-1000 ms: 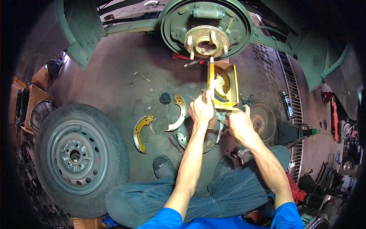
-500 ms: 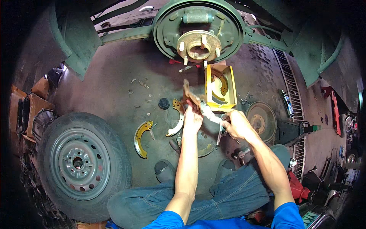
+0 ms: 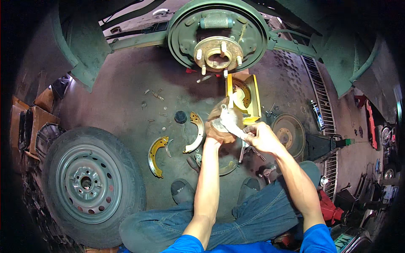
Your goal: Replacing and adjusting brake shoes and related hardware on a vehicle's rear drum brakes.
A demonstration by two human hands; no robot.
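My left hand (image 3: pixel 214 139) is closed on a brown, sheet-like piece (image 3: pixel 214 113), which is smeared by motion; its fingers are partly hidden. Across that sheet lies a pale, elongated piece (image 3: pixel 230 123) whose kind I cannot make out. My right hand (image 3: pixel 262 137) pinches the near end of this pale piece between thumb and fingers. Just past both hands stands a yellow box (image 3: pixel 255 107) with curved brake shoes (image 3: pixel 246 93) in it. Two more brake shoes, one nearer (image 3: pixel 154 158) and one farther (image 3: pixel 197 134), lie on the floor left of my left hand.
Ahead hangs a brake backing plate (image 3: pixel 179 46) with a studded hub (image 3: pixel 202 44). A wheel (image 3: pixel 90 177) lies at the left. Right of the box are a brake drum (image 3: pixel 298 131) and a spray can (image 3: pixel 317 114). Pliers-like tools (image 3: pixel 242 154) lie below my hands, beside small loose parts.
The brown sheet has turned from edge-on to broad side up under the pale piece. My left hand has moved slightly nearer; the right hand keeps its pinch.
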